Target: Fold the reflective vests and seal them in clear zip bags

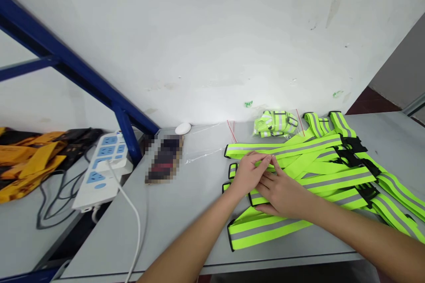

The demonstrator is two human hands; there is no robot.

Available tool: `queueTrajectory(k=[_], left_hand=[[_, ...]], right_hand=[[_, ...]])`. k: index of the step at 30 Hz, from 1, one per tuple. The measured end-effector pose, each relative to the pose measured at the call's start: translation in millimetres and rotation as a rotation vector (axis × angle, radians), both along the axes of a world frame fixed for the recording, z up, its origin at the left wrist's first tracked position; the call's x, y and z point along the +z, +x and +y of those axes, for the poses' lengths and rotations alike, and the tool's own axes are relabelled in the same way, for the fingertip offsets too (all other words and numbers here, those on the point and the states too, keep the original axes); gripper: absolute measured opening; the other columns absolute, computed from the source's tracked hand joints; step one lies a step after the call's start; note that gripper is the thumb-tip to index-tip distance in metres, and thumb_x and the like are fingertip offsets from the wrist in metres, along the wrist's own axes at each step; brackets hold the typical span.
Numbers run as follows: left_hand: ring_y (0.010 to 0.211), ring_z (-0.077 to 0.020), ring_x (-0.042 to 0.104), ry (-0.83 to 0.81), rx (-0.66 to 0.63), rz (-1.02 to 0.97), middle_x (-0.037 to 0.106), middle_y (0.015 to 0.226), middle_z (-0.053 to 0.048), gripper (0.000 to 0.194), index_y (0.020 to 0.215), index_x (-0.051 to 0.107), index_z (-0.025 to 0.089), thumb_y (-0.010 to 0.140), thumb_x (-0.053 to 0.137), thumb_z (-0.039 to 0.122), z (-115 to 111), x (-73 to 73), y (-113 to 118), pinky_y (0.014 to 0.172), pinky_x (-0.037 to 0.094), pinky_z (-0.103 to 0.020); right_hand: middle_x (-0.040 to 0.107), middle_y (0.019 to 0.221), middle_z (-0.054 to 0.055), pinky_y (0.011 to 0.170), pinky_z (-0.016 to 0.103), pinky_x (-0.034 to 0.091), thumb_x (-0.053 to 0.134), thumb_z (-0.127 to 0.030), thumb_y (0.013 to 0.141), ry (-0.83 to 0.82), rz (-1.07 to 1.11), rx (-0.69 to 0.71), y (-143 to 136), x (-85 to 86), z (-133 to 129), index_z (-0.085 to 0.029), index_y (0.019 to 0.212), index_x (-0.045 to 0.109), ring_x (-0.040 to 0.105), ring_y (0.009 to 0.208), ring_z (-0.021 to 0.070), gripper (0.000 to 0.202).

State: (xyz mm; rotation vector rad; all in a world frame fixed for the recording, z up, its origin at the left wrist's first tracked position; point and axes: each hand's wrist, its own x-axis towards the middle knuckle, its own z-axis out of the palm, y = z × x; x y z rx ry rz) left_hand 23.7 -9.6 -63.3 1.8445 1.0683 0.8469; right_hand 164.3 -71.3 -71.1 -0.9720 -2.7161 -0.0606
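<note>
My left hand [247,172] rests over several neon-yellow reflective straps [265,228] with grey stripes and black buckles. Its thumb and forefinger come together; whatever lies between them, if anything, is too small to see. Touching those fingertips is my right hand [285,193], laid palm down across the straps, thumb apart from the other fingers. Part of the straps is covered by both hands. Black plastic clips [347,157] join the straps on the right, and black slider buckles [231,235] sit at their left ends.
A clear bag [275,124] of folded straps lies against the wall, beside a flat clear bag [209,141]. Left of these are a white round object [183,128], a blurred-out item [165,159], a power strip [102,172] with cables, a blue metal frame [76,62] and orange-black straps [29,159].
</note>
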Motion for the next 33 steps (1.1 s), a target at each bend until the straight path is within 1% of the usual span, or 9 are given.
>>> queueTrajectory(k=[4, 7, 9, 12, 15, 18, 22, 27, 33], left_hand=[[0.084, -0.0189, 0.062, -0.014, -0.001, -0.004, 0.073, 0.087, -0.001, 0.028, 0.088, 0.074, 0.024, 0.091, 0.049, 0.035, 0, 1.7, 0, 0.080, 0.048, -0.031], [0.081, -0.0186, 0.062, -0.003, -0.009, 0.023, 0.073, 0.087, 0.000, 0.027, 0.085, 0.074, 0.024, 0.090, 0.050, 0.032, 1, 2.6, 0, 0.079, 0.047, -0.032], [0.080, -0.0187, 0.061, 0.013, -0.012, 0.058, 0.073, 0.086, 0.000, 0.027, 0.085, 0.074, 0.024, 0.090, 0.049, 0.031, 1, 3.1, 0, 0.077, 0.047, -0.032], [0.076, -0.0191, 0.058, 0.066, -0.040, 0.139, 0.072, 0.079, -0.001, 0.030, 0.085, 0.074, 0.024, 0.092, 0.046, 0.031, 1, 3.9, -1, 0.074, 0.046, -0.032], [0.072, -0.0187, 0.056, 0.146, -0.093, 0.209, 0.069, 0.070, 0.000, 0.026, 0.087, 0.073, 0.025, 0.092, 0.048, 0.029, 0, 3.3, -1, 0.078, 0.045, -0.034], [0.081, -0.0194, 0.058, 0.192, -0.093, 0.203, 0.071, 0.081, -0.002, 0.022, 0.097, 0.071, 0.024, 0.090, 0.051, 0.024, 1, -0.1, -2, 0.084, 0.045, -0.035], [0.100, -0.0213, 0.057, 0.241, -0.134, 0.186, 0.071, 0.103, -0.005, 0.025, 0.107, 0.067, 0.021, 0.090, 0.050, 0.020, 3, -6.0, -4, 0.090, 0.044, -0.037], [0.102, -0.0221, 0.055, 0.256, -0.155, 0.202, 0.070, 0.106, -0.005, 0.027, 0.112, 0.065, 0.021, 0.091, 0.048, 0.021, 2, -8.4, -5, 0.092, 0.044, -0.039], [0.102, -0.0215, 0.056, 0.298, -0.164, 0.205, 0.070, 0.108, -0.004, 0.026, 0.112, 0.066, 0.023, 0.090, 0.051, 0.022, 2, -10.1, -5, 0.093, 0.043, -0.040]], right_hand=[[0.063, 0.123, 0.018, 0.115, 0.058, 0.012, 0.043, -0.050, 0.094, -0.016, 0.004, -0.004, 0, -0.1, 0, -0.009, 0.126, 0.055, 0.050, 0.123, 0.0314, 0.053], [0.061, 0.127, 0.018, 0.115, 0.058, 0.013, 0.043, -0.050, 0.094, -0.079, 0.019, -0.002, 0, 0.1, 1, -0.009, 0.130, 0.052, 0.047, 0.127, 0.0314, 0.056], [0.059, 0.130, 0.017, 0.116, 0.056, 0.015, 0.044, -0.049, 0.094, -0.153, 0.051, 0.005, 3, 1.9, 2, -0.010, 0.134, 0.049, 0.044, 0.130, 0.0302, 0.056], [0.054, 0.138, 0.012, 0.118, 0.052, 0.014, 0.049, -0.046, 0.093, -0.313, 0.124, 0.015, 13, 8.9, 6, -0.018, 0.139, 0.045, 0.038, 0.135, 0.0254, 0.055], [0.046, 0.146, 0.005, 0.119, 0.047, 0.011, 0.050, -0.047, 0.093, -0.484, 0.169, 0.035, 27, 18.1, 11, -0.026, 0.144, 0.038, 0.033, 0.139, 0.0206, 0.056], [0.042, 0.149, 0.003, 0.120, 0.046, 0.011, 0.048, -0.049, 0.093, -0.568, 0.166, 0.026, 40, 22.3, 16, -0.029, 0.146, 0.034, 0.030, 0.141, 0.0196, 0.058], [0.041, 0.149, 0.004, 0.119, 0.047, 0.010, 0.047, -0.050, 0.093, -0.537, 0.141, -0.003, 50, 17.6, 19, -0.029, 0.148, 0.031, 0.029, 0.141, 0.0204, 0.060], [0.040, 0.149, 0.006, 0.119, 0.046, 0.010, 0.044, -0.048, 0.095, -0.413, 0.087, 0.021, 53, 9.6, 17, -0.026, 0.150, 0.026, 0.028, 0.142, 0.0203, 0.061], [0.024, 0.156, 0.006, 0.118, 0.051, 0.011, 0.043, -0.049, 0.095, -0.360, -0.017, 0.009, 74, 7.3, 10, -0.027, 0.152, 0.015, 0.017, 0.145, 0.0245, 0.067]])
